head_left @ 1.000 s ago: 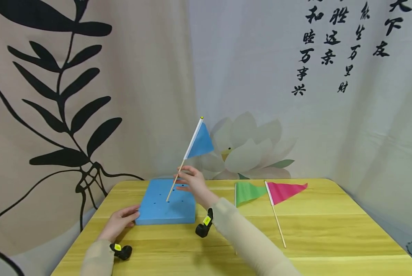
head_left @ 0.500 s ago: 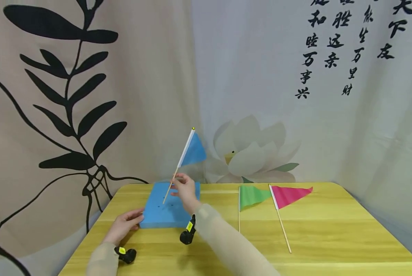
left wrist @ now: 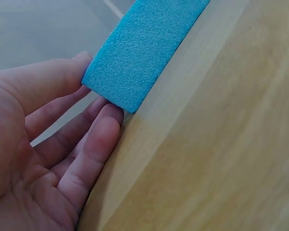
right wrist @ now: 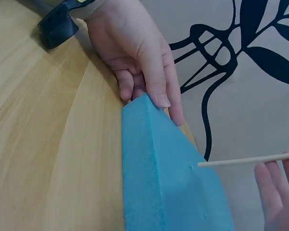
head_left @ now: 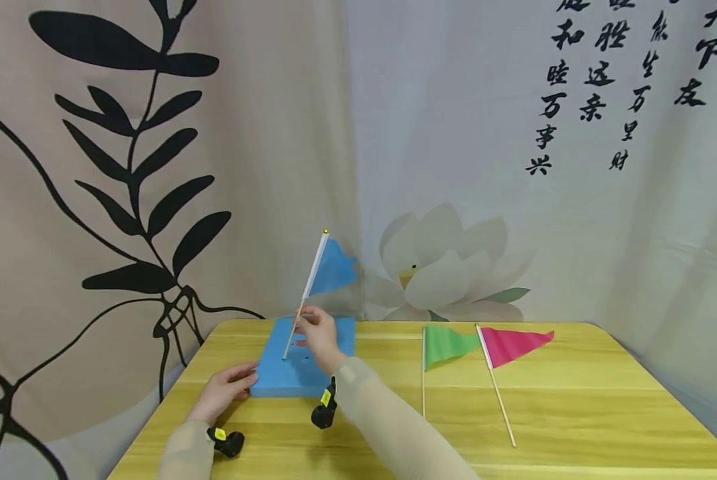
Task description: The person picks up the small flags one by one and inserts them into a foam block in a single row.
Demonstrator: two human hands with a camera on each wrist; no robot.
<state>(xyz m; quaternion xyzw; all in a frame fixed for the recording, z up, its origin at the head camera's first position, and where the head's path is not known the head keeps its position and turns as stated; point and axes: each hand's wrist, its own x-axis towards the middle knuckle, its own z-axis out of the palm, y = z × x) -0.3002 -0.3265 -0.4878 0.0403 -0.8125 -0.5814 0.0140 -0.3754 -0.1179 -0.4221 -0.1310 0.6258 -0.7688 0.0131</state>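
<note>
Blue flag is held on a wooden stick, long axis tilted: base at the foam block, tip up and leaning to the right and away toward the backdrop, yellow bead at the top. Pennant is pointed right, off the upper part of the stick. Stick's lower end is met at the block's top face, at one of the small holes, as seen in the right wrist view; how deep it is seated cannot be told. Right hand is closed in a pinch on the stick, just above the block, fingers curled beside the shaft. Left hand is kept flat and relaxed against the block's near-left corner, fingertips touching the foam edge and the table; nothing is gripped by it. Block is lain flat on the yellow wooden table, near the left-back part, several dark holes seen in its top; only the blue flag's stick is at it. To the right, well apart from the block, a green flag and a pink flag are laid flat on the table, sticks running toward the near edge, pennants pointed right, just beside each other. Black wrist units are seen at both sleeves. Nothing is placed between the right hand and the block. Printed fabric backdrop is hung behind the table.
</note>
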